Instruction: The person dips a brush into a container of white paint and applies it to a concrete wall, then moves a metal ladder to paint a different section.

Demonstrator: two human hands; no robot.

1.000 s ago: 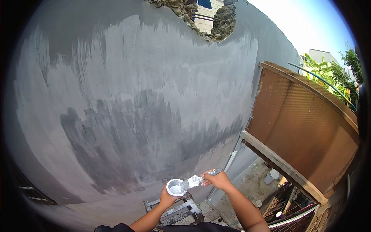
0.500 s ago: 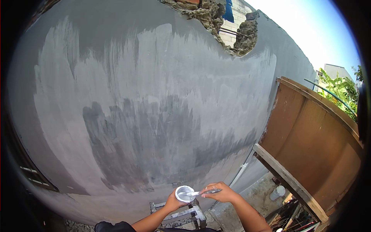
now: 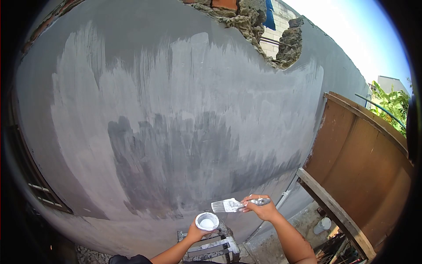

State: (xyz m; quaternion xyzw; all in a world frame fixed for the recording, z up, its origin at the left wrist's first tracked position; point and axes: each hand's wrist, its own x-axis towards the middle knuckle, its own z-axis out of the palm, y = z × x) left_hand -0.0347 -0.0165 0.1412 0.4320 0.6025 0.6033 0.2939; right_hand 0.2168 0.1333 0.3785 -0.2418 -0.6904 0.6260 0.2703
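My left hand (image 3: 195, 230) is wrapped round a small paint cup (image 3: 207, 221) with pale paint inside, its opening facing up. A broad paintbrush (image 3: 232, 205), smeared with white paint, points left from my right hand (image 3: 260, 208), whose fingers close on its handle. The brush sits above and to the right of the cup, apart from it, and overlaps the lower part of the grey wall (image 3: 184, 97) in this view. Streaky lighter strokes cover much of that wall, around a darker patch in its lower middle.
Below the cup stands a paint-spattered metal frame (image 3: 210, 246). On the right are a brown corrugated panel (image 3: 356, 141) and a wooden beam (image 3: 336, 213). A white bucket (image 3: 322, 225) stands on the ground there. A broken opening (image 3: 285, 48) with jagged edges cuts the wall's top.
The paintbrush has come up out of the cup with my right hand and now shows its full bristles. My left hand keeps the cup; the whole view has shifted slightly.
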